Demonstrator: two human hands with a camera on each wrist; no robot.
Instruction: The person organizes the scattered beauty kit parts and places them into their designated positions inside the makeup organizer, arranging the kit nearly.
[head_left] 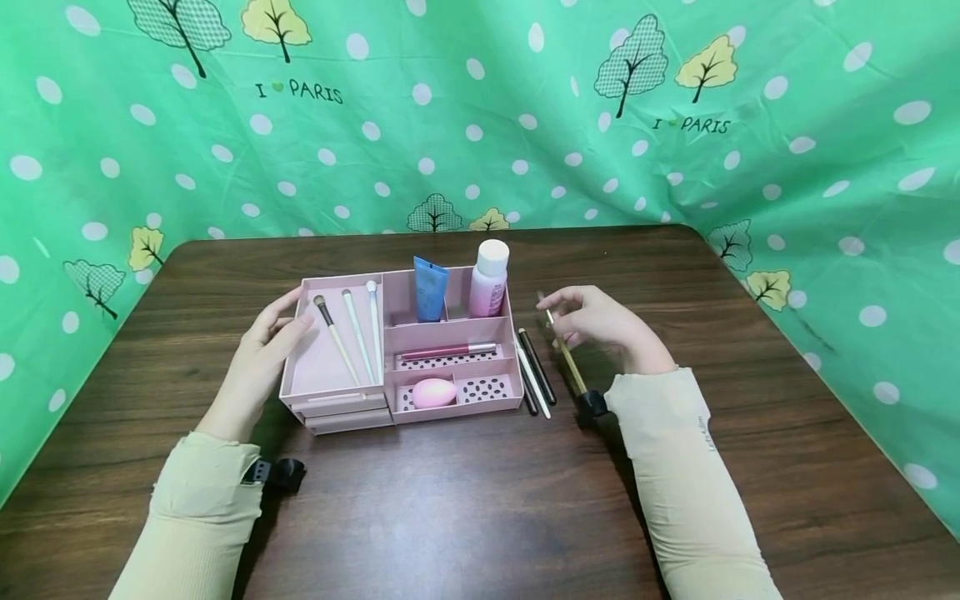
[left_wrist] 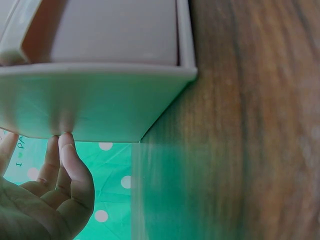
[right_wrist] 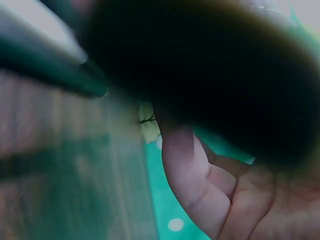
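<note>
A pink makeup organizer (head_left: 337, 333) stands mid-table. My left hand (head_left: 258, 354) grips its left wall, the thumb over the rim; in the left wrist view, fingertips (left_wrist: 66, 137) touch the outside. My right hand (head_left: 592, 321), right of the organizer, pinches a slim gold-coloured stick (head_left: 567, 354) between thumb and fingers. Its kind is unclear; its near end overlaps the black wrist mount. In the right wrist view a large dark blur (right_wrist: 210, 75) covers much of that hand. Between hand and organizer lie black pens (head_left: 537, 367) and a white pen (head_left: 533, 382).
The organizer holds makeup brushes (head_left: 356, 325), a blue tube (head_left: 430, 290), a white-capped pink bottle (head_left: 489, 279), a dark-pink slim tube (head_left: 447, 351) and a pink sponge (head_left: 433, 392). A green printed cloth (head_left: 480, 133) hangs behind the wooden table (head_left: 450, 517).
</note>
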